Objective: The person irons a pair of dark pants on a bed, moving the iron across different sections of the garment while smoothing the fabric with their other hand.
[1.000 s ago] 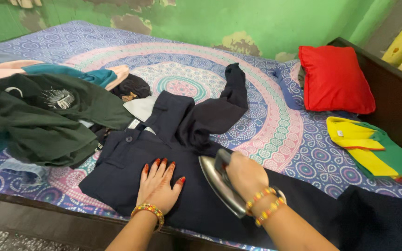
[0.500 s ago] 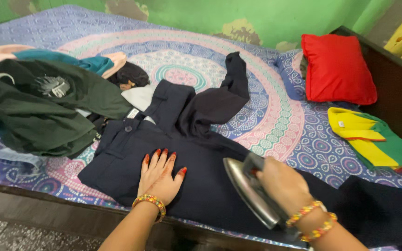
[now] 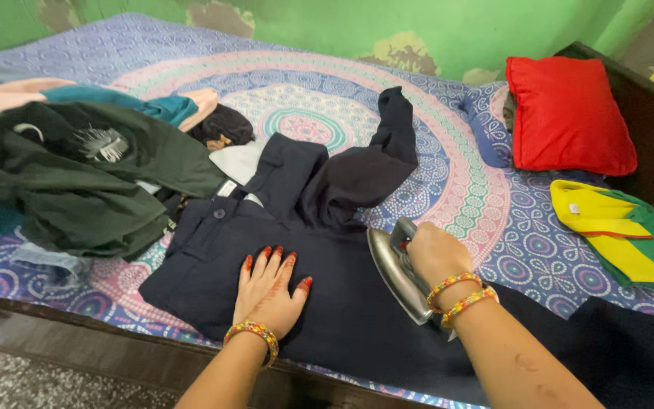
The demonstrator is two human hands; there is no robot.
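iron point(image 3: 397, 271) | on dark garment point(image 3: 342, 303) | right hand point(image 3: 437, 254) grip closed on handle | left hand point(image 3: 270, 291) flat

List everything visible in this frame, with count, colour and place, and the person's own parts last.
dark navy cloth garment: one, spread at the bed's near edge
metal clothes iron: one, silver, on the navy garment
dark green garment heap: one, left
teal cloth: one, behind the heap
red square pillow: one, far right
yellow and green folded cloth: one, right
patterned blue bedsheet: one, covering the bed
green wall: behind
left hand: flat on the navy garment, beaded bangle
right hand: gripping the iron, two bangles
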